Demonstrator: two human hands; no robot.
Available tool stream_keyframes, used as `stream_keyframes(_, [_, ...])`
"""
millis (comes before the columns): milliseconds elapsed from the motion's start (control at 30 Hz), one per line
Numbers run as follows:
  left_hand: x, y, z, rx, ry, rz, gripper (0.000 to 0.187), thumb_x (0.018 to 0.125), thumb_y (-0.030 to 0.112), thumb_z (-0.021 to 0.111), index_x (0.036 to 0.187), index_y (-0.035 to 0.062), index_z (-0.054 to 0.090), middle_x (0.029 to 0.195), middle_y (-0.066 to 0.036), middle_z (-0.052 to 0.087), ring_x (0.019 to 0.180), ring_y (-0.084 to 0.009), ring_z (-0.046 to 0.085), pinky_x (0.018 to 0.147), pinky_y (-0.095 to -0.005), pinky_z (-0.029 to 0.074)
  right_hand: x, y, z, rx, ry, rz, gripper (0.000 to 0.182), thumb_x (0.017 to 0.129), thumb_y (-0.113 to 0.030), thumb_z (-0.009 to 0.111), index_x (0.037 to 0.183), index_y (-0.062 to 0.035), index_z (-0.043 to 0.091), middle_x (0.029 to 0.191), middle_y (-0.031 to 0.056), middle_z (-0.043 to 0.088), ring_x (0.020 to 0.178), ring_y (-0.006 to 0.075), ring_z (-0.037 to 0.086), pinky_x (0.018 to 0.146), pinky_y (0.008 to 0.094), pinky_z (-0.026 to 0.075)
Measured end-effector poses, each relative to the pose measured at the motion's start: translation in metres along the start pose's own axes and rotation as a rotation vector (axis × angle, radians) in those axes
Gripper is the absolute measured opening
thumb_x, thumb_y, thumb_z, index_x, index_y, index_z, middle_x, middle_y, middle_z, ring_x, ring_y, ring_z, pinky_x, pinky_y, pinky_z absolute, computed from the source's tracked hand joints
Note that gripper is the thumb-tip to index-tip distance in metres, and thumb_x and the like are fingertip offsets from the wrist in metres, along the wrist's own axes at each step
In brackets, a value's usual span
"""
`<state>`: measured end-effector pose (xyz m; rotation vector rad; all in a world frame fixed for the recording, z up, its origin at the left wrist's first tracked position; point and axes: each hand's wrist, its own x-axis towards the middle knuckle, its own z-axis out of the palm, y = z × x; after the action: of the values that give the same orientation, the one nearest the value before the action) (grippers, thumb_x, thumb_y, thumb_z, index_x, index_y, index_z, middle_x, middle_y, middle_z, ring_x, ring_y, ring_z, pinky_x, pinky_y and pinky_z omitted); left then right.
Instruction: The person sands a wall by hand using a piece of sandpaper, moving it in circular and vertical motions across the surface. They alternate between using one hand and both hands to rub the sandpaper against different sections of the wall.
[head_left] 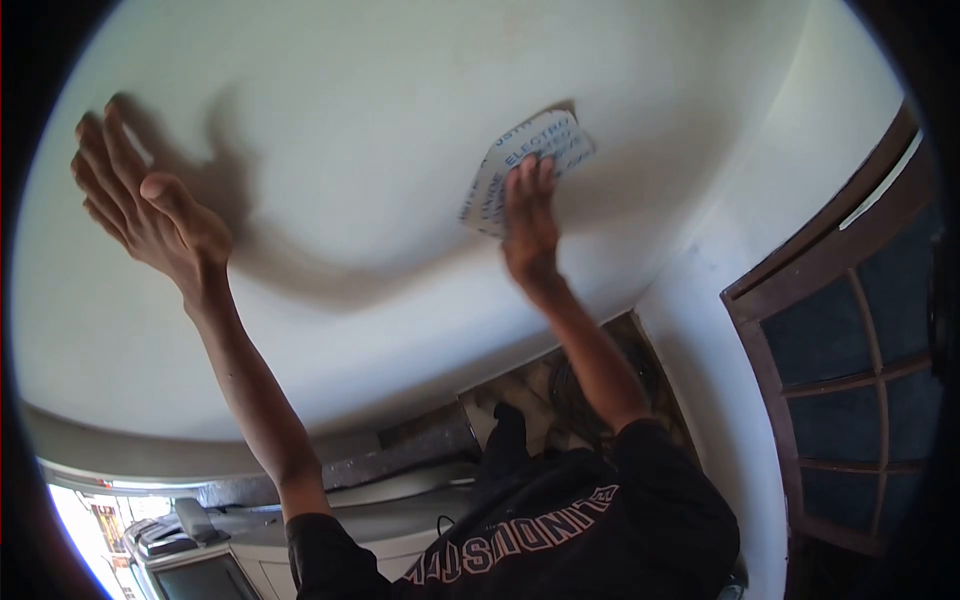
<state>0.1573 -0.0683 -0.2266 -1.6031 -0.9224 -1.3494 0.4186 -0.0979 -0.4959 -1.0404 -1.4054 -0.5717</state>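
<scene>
My left hand [150,205] is open, with fingers stretched out and the thumb apart. It rests on or very close to the pale wall [370,120], where its shadow falls beside it. Further right, my right hand [532,230] presses a sheet of sandpaper [545,135] against the wall under its fingers. Blue lettering, partly readable as "ELECTRO", shows on the sheet's whitish back. One upper corner of the sandpaper lifts a little from the surface. Its abrasive face is hidden against the wall.
A brown wooden door with dark panes [825,340] stands at the right, beyond the wall corner. Dark coiled material [575,390] lies on the floor below my right arm. At lower left, a cabinet [290,570] carries several objects near a bright opening.
</scene>
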Motion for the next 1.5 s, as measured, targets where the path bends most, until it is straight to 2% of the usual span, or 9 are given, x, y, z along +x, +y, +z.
stream_keyframes(233, [-0.044, -0.062, -0.015, 0.131, 0.002, 0.148, 0.067, 0.1, 0.06, 0.022, 0.153, 0.0231, 0.039, 0.161, -0.009, 0.03, 0.151, -0.0337, 0.019, 0.122, -0.0547, 0.01, 0.018, 0.019, -0.024, -0.113, 0.157, 0.227, 0.059, 0.089, 0.012, 0.049, 0.147, 0.008, 0.037, 0.153, 0.0295, 0.034, 0.144, 0.0426, 0.031, 0.12, 0.0463, 0.024])
stream_keyframes(300, [-0.047, -0.06, -0.02, 0.116, -0.049, 0.117, 0.068, 0.102, 0.058, 0.018, 0.154, 0.019, 0.038, 0.162, -0.009, 0.027, 0.152, -0.0323, 0.018, 0.121, -0.0545, 0.008, -0.01, -0.043, 0.019, 0.128, -0.203, 0.072, 0.064, 0.081, 0.017, 0.047, 0.144, 0.004, 0.046, 0.154, 0.0291, 0.033, 0.143, 0.0449, 0.033, 0.118, 0.0566, 0.022])
stream_keyframes(500, [-0.047, -0.062, -0.02, -0.014, 0.004, 0.132, 0.061, 0.103, 0.055, 0.021, 0.15, 0.0243, 0.046, 0.161, -0.005, 0.033, 0.151, -0.0282, 0.022, 0.122, -0.0507, 0.011, 0.024, -0.045, 0.003, -0.067, -0.184, -0.009, 0.046, 0.092, -0.041, 0.056, 0.135, -0.0258, 0.063, 0.156, 0.0355, 0.02, 0.144, 0.059, 0.015, 0.109, 0.0753, 0.012])
stream_keyframes(533, [-0.048, -0.065, -0.02, -0.045, 0.012, 0.147, 0.061, 0.102, 0.055, 0.024, 0.149, 0.0239, 0.047, 0.16, -0.005, 0.034, 0.151, -0.0283, 0.024, 0.121, -0.0505, 0.012, 0.036, -0.052, -0.005, -0.167, -0.242, -0.071, 0.074, 0.094, -0.053, 0.049, 0.15, -0.0044, 0.042, 0.158, 0.0385, 0.006, 0.146, 0.0581, 0.003, 0.112, 0.0712, 0.006])
stream_keyframes(700, [-0.046, -0.078, -0.023, -0.092, -0.09, 0.168, 0.062, 0.103, 0.048, 0.026, 0.154, 0.0143, 0.036, 0.163, -0.014, 0.024, 0.152, -0.0312, 0.017, 0.122, -0.0532, 0.006, 0.03, -0.092, 0.059, -0.034, -0.022, -0.06, 0.095, 0.094, -0.061, 0.043, 0.145, 0.0174, 0.027, 0.156, 0.04, 0.012, 0.144, 0.0602, 0.005, 0.111, 0.0708, -0.006])
stream_keyframes(900, [-0.082, -0.136, -0.05, -0.107, -0.332, 0.226, 0.072, 0.1, 0.061, 0.026, 0.157, 0.0169, 0.028, 0.166, -0.011, 0.011, 0.154, -0.0314, 0.002, 0.121, -0.0551, -0.001, 0.032, -0.09, 0.057, -0.153, -0.098, -0.121, 0.109, 0.086, -0.073, 0.046, 0.154, 0.0052, 0.015, 0.158, 0.0384, 0.004, 0.146, 0.0565, -0.002, 0.11, 0.0713, -0.008])
stream_keyframes(967, [-0.105, -0.153, -0.061, -0.266, -0.107, 0.179, 0.058, 0.101, 0.052, 0.04, 0.143, 0.0141, 0.054, 0.154, -0.015, 0.043, 0.147, -0.033, 0.03, 0.119, -0.0497, 0.019, 0.035, -0.095, 0.055, -0.116, -0.103, 0.022, 0.132, 0.073, -0.083, 0.055, 0.157, 0.0003, -0.005, 0.159, 0.0359, -0.009, 0.147, 0.0544, -0.009, 0.108, 0.0726, -0.009])
stream_keyframes(1133, [-0.184, -0.261, -0.106, -0.383, -0.005, -0.29, 0.084, 0.096, 0.072, 0.03, 0.152, 0.0095, 0.038, 0.162, -0.017, 0.024, 0.145, -0.0346, 0.031, 0.115, -0.056, 0.029, 0.05, -0.113, 0.069, -0.096, 0.139, 0.401, 0.116, 0.085, -0.07, 0.054, 0.157, -0.0001, -0.004, 0.16, 0.0319, -0.007, 0.148, 0.0502, -0.008, 0.113, 0.0686, -0.001])
stream_keyframes(1500, [-0.21, -0.33, -0.121, -0.082, 0.162, -0.223, 0.075, 0.102, 0.06, 0.016, 0.149, 0.0045, 0.036, 0.16, -0.02, 0.024, 0.15, -0.0351, 0.018, 0.121, -0.0581, 0.015, 0.061, -0.156, 0.092, 0.0, 0.306, 0.433, 0.098, 0.093, -0.062, 0.05, 0.157, 0.0009, 0.011, 0.162, 0.0295, 0.001, 0.151, 0.0461, 0.0, 0.118, 0.0608, 0.011])
